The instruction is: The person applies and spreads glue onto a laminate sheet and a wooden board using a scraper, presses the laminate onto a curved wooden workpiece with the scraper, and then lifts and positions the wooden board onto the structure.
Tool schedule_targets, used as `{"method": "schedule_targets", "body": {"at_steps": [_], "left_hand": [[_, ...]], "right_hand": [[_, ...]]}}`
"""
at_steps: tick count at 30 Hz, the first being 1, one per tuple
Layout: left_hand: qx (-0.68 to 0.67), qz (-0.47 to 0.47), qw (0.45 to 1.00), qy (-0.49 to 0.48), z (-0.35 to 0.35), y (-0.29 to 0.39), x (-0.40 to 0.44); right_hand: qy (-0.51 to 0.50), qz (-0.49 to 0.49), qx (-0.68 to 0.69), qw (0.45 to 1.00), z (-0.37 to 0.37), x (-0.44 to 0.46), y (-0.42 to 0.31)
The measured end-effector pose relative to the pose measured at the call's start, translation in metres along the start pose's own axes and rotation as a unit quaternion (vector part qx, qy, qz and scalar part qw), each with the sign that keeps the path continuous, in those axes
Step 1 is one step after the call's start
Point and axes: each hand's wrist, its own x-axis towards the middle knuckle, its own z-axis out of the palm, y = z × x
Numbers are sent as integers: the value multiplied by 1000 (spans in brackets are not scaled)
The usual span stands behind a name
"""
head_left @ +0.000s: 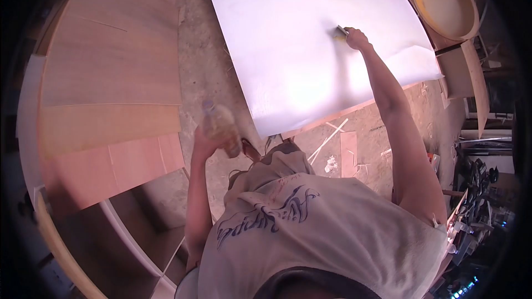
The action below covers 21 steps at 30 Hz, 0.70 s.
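Note:
My right hand reaches out over a large white sheet, fingers closed round a small flat tool. The tool has a dark edge and a bit of yellow; whether it is a scraper or a brush I cannot tell. It is at the sheet's surface, with a shadow stretching below it. Lower on the left, my left hand grips a clear plastic bottle with yellowish-brown contents. The bottle is tilted and smeared by motion, held over the floor between the sheet and a wooden panel.
Long wooden panels lie on the left above open cabinet compartments. Scrap strips and offcuts litter the concrete floor. A round yellow-rimmed piece stands at the upper right, with cluttered tools below it.

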Motion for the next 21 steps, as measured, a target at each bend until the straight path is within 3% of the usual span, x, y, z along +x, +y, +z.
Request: {"method": "schedule_targets", "body": {"at_steps": [3, 6, 9, 15, 21], "left_hand": [[40, -80, 986, -140, 27, 15, 34], [-16, -126, 972, -196, 47, -7, 55], [-11, -153, 962, -224, 63, -18, 55], [-28, -112, 963, -246, 103, -7, 56], [55, -101, 962, -246, 120, 3, 53]], "right_hand": [[-3, -12, 8, 1000, -8, -1, 0], [-7, 2, 17, 1000, -7, 3, 9], [-8, 1, 45, 999, -7, 4, 22], [-22, -7, 75, 997, -8, 21, 50], [-36, -28, 91, 995, -5, 20, 53]]}}
